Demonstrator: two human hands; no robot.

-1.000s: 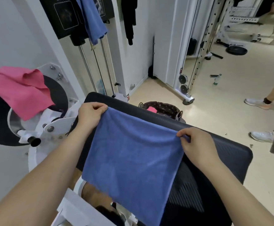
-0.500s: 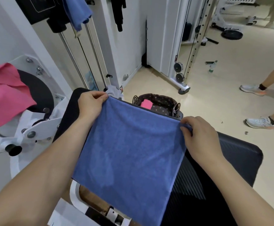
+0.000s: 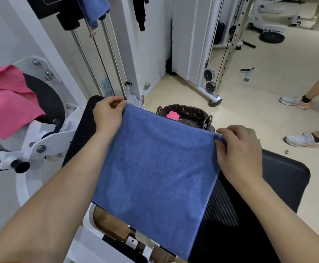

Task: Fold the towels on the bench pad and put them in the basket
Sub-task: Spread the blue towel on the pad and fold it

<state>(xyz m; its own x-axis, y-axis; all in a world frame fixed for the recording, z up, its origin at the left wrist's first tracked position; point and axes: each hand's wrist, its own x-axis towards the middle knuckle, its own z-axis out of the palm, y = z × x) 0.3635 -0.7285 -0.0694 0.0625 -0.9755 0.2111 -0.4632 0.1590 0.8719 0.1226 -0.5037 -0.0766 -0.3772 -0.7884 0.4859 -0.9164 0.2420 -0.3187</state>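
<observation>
A blue towel [image 3: 155,171] is spread out over the black bench pad [image 3: 280,179]. My left hand [image 3: 108,115] pinches its far left corner, and my right hand [image 3: 238,150] pinches its far right corner. Beyond the towel's far edge sits a dark wicker basket [image 3: 188,112] on the floor, with a folded pink towel [image 3: 173,116] inside it. The towel hides most of the pad beneath it.
A pink towel [image 3: 7,99] drapes over the machine's black disc at the left. Another blue towel [image 3: 94,10] hangs on the cable machine behind. A person's legs and white shoes [image 3: 302,140] stand at the right. A bottle [image 3: 248,74] stands on the floor.
The view has tilted down and forward, bringing the basket into fuller sight. The towel has come lower over the pad, with both hands still holding its far corners.
</observation>
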